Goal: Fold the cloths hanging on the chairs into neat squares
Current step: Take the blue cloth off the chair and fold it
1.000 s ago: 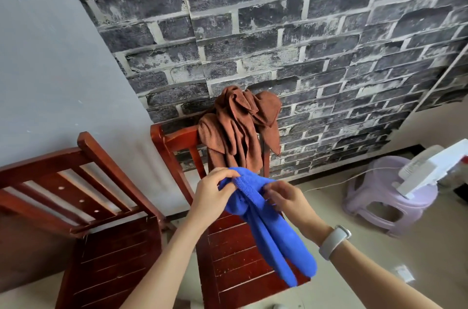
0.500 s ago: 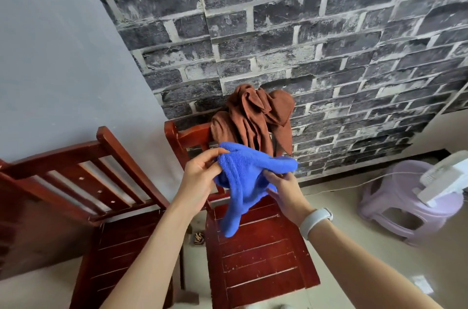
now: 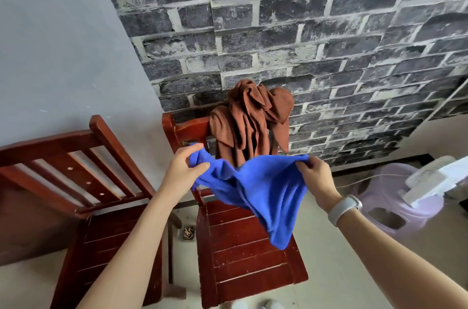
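A blue cloth (image 3: 263,189) hangs spread in the air above the seat of the middle wooden chair (image 3: 248,258). My left hand (image 3: 183,169) pinches its upper left corner and my right hand (image 3: 315,176) pinches its upper right corner, so the top edge stretches between them. The rest of the cloth sags to a point over the seat. A brown cloth (image 3: 253,121) is bunched over the backrest of the same chair, behind the blue one.
A second wooden chair (image 3: 83,177) stands to the left, its backrest bare. A pale purple plastic stool (image 3: 397,205) with a white fan (image 3: 435,182) on it stands at the right. A grey brick-pattern wall runs behind the chairs.
My hands have moved apart, pulling the blue cloth from a bunched strip into a wide spread. The view has shifted, with the chairs lower and more to the right.
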Available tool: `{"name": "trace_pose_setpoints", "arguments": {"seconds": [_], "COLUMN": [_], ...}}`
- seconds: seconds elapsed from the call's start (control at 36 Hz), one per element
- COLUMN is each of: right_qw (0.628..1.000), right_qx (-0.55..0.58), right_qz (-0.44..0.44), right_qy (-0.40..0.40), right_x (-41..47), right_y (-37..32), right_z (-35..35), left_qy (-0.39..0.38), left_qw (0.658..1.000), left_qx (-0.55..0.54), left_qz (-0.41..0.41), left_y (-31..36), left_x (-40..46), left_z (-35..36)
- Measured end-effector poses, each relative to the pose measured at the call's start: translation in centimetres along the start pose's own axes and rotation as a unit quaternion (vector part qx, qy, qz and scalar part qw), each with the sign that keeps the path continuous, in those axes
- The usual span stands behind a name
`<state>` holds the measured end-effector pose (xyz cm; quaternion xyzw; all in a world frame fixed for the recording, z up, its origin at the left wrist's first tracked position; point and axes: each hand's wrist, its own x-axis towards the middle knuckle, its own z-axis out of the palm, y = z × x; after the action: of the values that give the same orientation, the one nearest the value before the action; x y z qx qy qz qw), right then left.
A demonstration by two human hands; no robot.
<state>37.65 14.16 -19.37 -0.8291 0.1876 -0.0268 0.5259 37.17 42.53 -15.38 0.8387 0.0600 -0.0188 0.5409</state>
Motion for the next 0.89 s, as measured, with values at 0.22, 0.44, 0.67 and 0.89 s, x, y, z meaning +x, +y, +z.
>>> {"name": "trace_pose_setpoints", "arguments": {"seconds": [0.22,0.44,0.67,0.89], "right_qw": [0.935,0.961,0.986,0.987], "right_qx": [0.315,0.251,0.118,0.079], "right_qz": [0.160,0.109,0.060,0.044], "right_qy": [-0.031,0.030,0.103,0.129], "right_x": [1.2,1.5,1.9,1.7], "right_y": [3.0,4.2,4.5,5.2], "right_z": [-3.7,-4.2,-3.8,-3.9], "left_qy": [-0.045,0.084,0.041,-0.195], "left_qw": [0.989,0.980,0.989,0.938], "left_qx": [0.139,0.180,0.121,-0.197], "left_qz": [-0.010,-0.010,-0.071,-0.206], "left_y": [-1.9,-3.4,-3.4,-3.1], "left_x": [0.3,1.1,0.8,-1.8], "left_z": [0.2,0.7,0.6,0.3]}}
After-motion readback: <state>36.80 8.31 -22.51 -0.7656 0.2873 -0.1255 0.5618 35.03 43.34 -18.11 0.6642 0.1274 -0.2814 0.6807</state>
